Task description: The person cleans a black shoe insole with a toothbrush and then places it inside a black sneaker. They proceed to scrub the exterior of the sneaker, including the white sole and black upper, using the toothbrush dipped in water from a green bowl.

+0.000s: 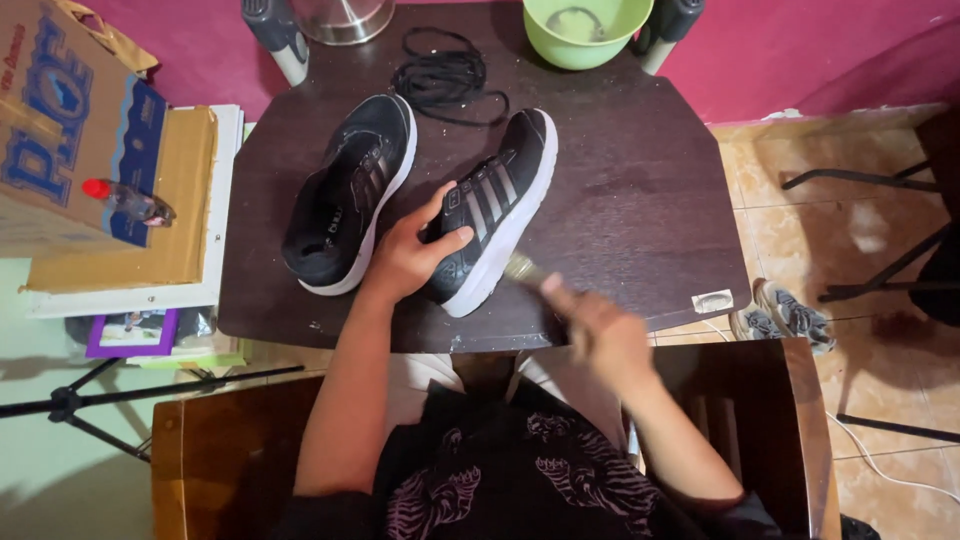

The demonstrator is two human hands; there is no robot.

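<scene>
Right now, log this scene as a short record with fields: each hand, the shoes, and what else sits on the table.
left hand: grips the near end of the right shoe
right hand: blurred, holds a small brush at that shoe's white sole edge
left shoe: black with white sole, lies untouched on the table
laces: black, loose pile behind the shoes
bowl: green, at the far edge
metal pot: far edge, partly cut off
</scene>
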